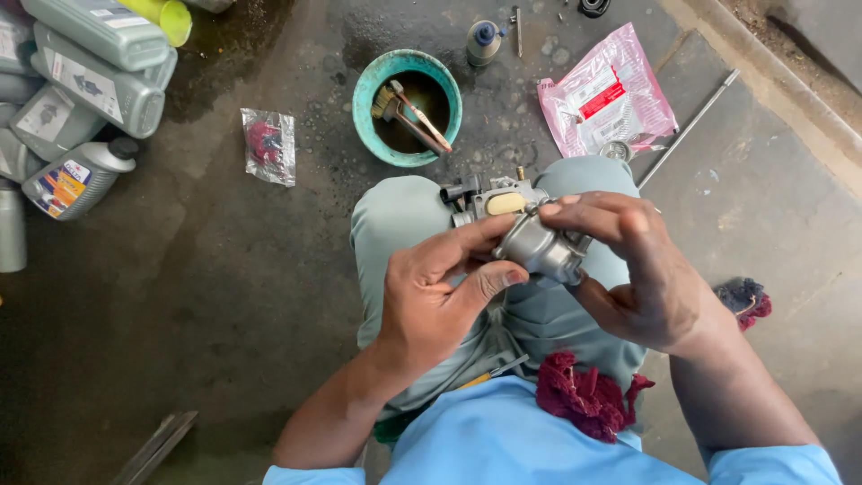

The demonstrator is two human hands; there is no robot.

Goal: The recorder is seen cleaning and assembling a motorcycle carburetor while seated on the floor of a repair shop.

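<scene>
A grey metal carburettor [521,229] with a rounded bowl and a small cream-coloured part is held over my knees. My left hand [435,292] grips it from the left, thumb and fingers against the bowl. From the right, my right hand [642,274] wraps over the same body. Both hands are shut on it. A dark red rag [584,395] lies in my lap, just below the hands.
A teal bowl [364,99] of dark liquid with a brush stands ahead on the oily concrete floor. Grey oil bottles [85,90] are piled at far left. A pink plastic packet [606,94], a small clear bag [268,144], a thin metal rod [687,130] and a small bottle [483,42] lie around.
</scene>
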